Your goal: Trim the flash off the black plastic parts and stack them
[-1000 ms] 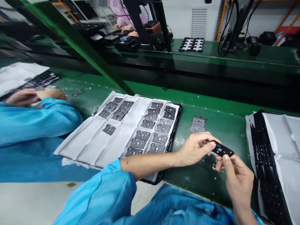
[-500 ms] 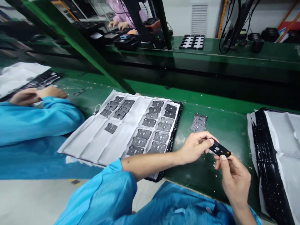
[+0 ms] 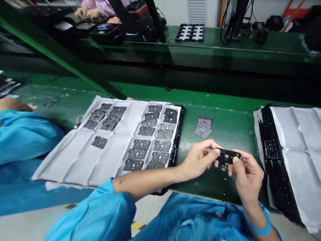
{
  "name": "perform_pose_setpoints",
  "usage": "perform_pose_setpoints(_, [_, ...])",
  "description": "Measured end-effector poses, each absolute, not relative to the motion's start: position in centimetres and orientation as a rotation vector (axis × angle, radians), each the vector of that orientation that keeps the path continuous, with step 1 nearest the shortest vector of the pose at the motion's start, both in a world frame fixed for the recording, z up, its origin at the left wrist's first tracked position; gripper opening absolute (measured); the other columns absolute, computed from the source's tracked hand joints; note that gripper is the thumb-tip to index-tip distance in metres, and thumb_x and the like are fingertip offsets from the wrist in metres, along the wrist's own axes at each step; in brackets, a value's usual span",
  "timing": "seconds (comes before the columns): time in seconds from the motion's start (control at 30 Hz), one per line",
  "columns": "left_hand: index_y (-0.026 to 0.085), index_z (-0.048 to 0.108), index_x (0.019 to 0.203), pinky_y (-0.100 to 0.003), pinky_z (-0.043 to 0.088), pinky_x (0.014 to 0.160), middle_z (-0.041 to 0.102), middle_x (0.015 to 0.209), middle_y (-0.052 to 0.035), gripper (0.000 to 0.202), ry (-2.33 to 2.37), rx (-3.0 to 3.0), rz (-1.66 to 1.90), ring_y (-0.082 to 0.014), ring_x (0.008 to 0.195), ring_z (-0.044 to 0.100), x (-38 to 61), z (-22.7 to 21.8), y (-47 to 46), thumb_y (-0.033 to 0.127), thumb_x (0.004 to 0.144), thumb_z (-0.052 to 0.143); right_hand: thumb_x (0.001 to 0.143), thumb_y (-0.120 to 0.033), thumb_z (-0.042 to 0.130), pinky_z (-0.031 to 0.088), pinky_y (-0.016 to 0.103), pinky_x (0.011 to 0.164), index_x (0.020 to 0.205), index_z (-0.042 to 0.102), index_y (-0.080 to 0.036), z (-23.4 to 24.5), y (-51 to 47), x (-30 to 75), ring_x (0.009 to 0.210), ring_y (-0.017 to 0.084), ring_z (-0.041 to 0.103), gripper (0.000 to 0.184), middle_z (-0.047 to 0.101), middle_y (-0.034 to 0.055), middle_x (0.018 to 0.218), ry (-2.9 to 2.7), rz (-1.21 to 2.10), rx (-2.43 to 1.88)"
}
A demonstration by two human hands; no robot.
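Note:
A thin black plate with small cutouts and a yellow square [image 3: 227, 156] is held up between my two hands over the green bench. My left hand [image 3: 200, 159] pinches its left end between thumb and fingers. At the other end, my right hand [image 3: 247, 172] grips it, thumb on top near the yellow square. Just beyond my hands lies a small overlapping pile of grey plates [image 3: 204, 126]. To the left, a tray lined with white sheet [image 3: 116, 164] carries rows of similar grey plates [image 3: 141, 144] in its compartments.
At the right stands a stack of black trays [image 3: 276, 160] with a white-lined top. A co-worker's blue sleeve [image 3: 25, 134] reaches in at the left. A slanted green post [image 3: 62, 63] crosses behind the tray. Small pale scraps [image 3: 224, 167] dot the bench.
The black plate has turned from a downward slant to nearly level, still between both hands. My right hand has risen slightly. The whole view has swung to the right.

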State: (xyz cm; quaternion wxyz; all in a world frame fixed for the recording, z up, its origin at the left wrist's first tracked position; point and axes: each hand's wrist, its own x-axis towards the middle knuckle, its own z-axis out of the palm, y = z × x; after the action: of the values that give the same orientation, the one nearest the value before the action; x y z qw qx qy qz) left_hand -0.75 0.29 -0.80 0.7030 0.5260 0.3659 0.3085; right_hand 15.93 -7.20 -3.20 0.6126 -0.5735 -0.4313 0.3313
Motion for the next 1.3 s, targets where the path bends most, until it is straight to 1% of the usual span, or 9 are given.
perform_pose_setpoints(0.2, [0.014,0.066,0.1,-0.019,0.038,0.047,0.066,0.072,-0.0001,0.041,0.804,1.201,0.675,-0.0073,0.051,0.051,-0.9,-0.6,-0.1,0.055,0.101,0.069,0.104,-0.028,0.071,0.046,0.017,0.041,0.101,0.078,-0.02,-3.4,-7.3,16.2,0.039,0.009,0.058,0.011,0.062,-0.0066,0.054,-1.018,0.737,-1.311])
perform_pose_setpoints(0.37, [0.014,0.066,0.1,-0.02,0.038,0.049,0.064,0.072,0.0012,0.041,0.767,1.209,0.691,-0.0065,0.051,0.048,-1.0,-0.3,-0.4,0.054,0.103,0.068,0.106,-0.028,0.068,0.047,0.018,0.041,0.1,0.076,-0.02,-3.2,-7.6,16.5,0.039,0.009,0.059,0.012,0.062,-0.0067,0.055,-1.06,0.752,-1.305])
perform_pose_setpoints(0.63, [0.014,0.069,0.098,-0.021,0.042,0.055,0.061,0.08,0.0008,0.038,0.73,1.305,0.764,-0.0065,0.057,0.053,-1.2,0.2,-0.6,0.05,0.106,0.066,0.107,-0.031,0.067,0.046,0.021,0.04,0.1,0.076,-0.02,-2.7,-7.6,16.8,0.039,0.01,0.059,0.016,0.064,-0.0047,0.063,-1.07,0.799,-1.269])
perform_pose_setpoints(0.73, [0.014,0.069,0.099,-0.022,0.042,0.055,0.06,0.081,0.0005,0.038,0.725,1.333,0.769,-0.0067,0.058,0.054,-1.2,0.1,-0.7,0.05,0.107,0.065,0.108,-0.032,0.066,0.045,0.021,0.039,0.1,0.076,-0.02,-2.8,-7.7,16.9,0.037,0.01,0.058,0.017,0.062,-0.0057,0.06,-1.093,0.789,-1.262])
perform_pose_setpoints(0.9, [0.013,0.069,0.101,-0.021,0.043,0.056,0.059,0.085,0.0005,0.036,0.712,1.341,0.777,-0.0061,0.059,0.055,-1.3,0.2,-0.9,0.048,0.108,0.064,0.107,-0.029,0.067,0.045,0.021,0.04,0.102,0.077,-0.022,-2.7,-8.0,17.2,0.037,0.011,0.059,0.013,0.061,-0.0065,0.058,-1.116,0.801,-1.249])
perform_pose_setpoints(1.03, [0.014,0.069,0.102,-0.021,0.045,0.058,0.058,0.086,0.0006,0.032,0.672,1.356,0.79,-0.0063,0.061,0.057,-1.4,0.4,-1.1,0.044,0.109,0.063,0.107,-0.031,0.069,0.045,0.023,0.039,0.099,0.077,-0.022,-2.6,-8.2,17.3,0.037,0.012,0.058,0.014,0.06,-0.0063,0.056,-1.11,0.819,-1.264])
perform_pose_setpoints(1.23, [0.014,0.069,0.103,-0.022,0.048,0.064,0.057,0.088,-0.0005,0.029,0.655,1.395,0.819,-0.0091,0.069,0.062,-1.4,0.2,-1.4,0.04,0.11,0.062,0.105,-0.037,0.07,0.039,0.022,0.035,0.094,0.074,-0.021,-2.4,-8.1,17.2,0.034,0.01,0.054,0.02,0.059,-0.0057,0.06,-1.068,0.833,-1.277])
perform_pose_setpoints(1.3, [0.014,0.07,0.103,-0.023,0.049,0.066,0.057,0.088,-0.0009,0.028,0.658,1.404,0.817,-0.0099,0.07,0.063,-1.5,0.1,-1.6,0.04,0.11,0.062,0.105,-0.037,0.07,0.036,0.021,0.034,0.091,0.073,-0.021,-2.2,-7.9,17.1,0.032,0.009,0.051,0.021,0.058,-0.0064,0.059,-1.059,0.839,-1.275])
